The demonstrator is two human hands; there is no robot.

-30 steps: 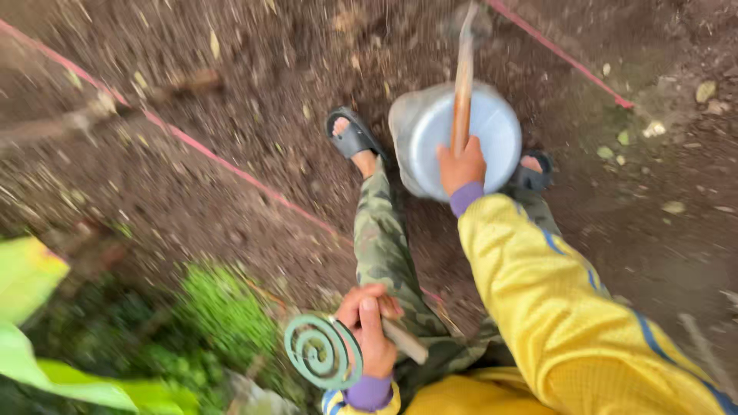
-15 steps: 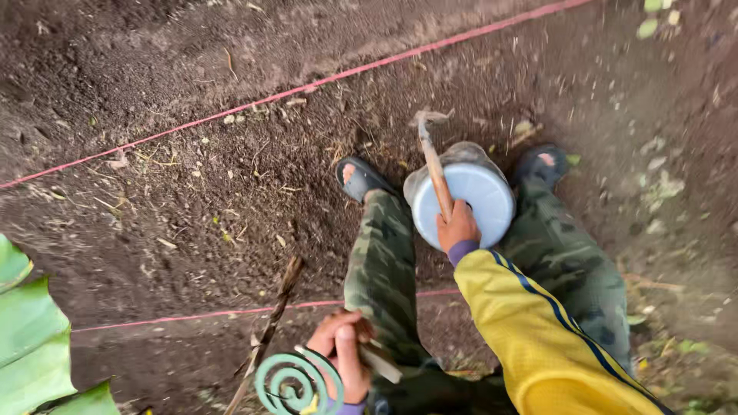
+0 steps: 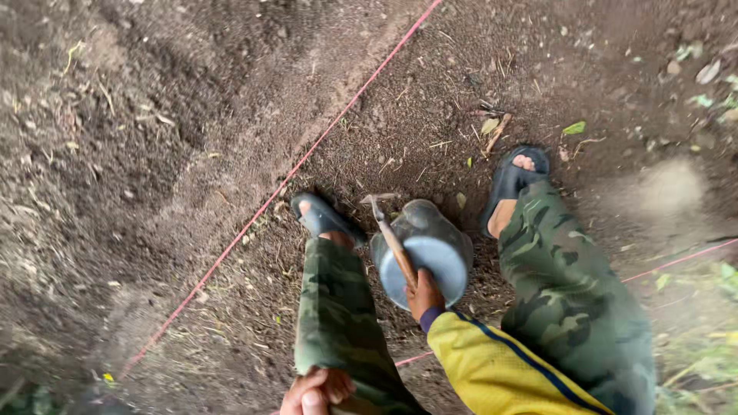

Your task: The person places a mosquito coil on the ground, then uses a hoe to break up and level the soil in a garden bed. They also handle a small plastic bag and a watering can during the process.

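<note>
My right hand point(image 3: 425, 294), in a yellow sleeve, grips the wooden handle of a small hoe point(image 3: 390, 238). Its metal head points toward the soil between my feet. A grey plastic container point(image 3: 434, 250) with a pale round face sits right against the handle and the hand; I cannot tell whether the hand also holds it. My left hand point(image 3: 315, 392) is a closed fist at the bottom edge, resting on my camouflage trouser leg. The green coil it held a moment earlier lies outside the view.
My feet in black sandals point(image 3: 327, 219) point(image 3: 515, 180) stand on loose dark soil. A pink string point(image 3: 307, 154) runs diagonally over the ground on the left, and another pink string point(image 3: 676, 261) crosses on the right. Green leaves point(image 3: 715, 338) edge the lower right.
The view has swung, so the string now runs diagonally. The hoe and container have come lower, between my legs. The green coil has dropped out of view.
</note>
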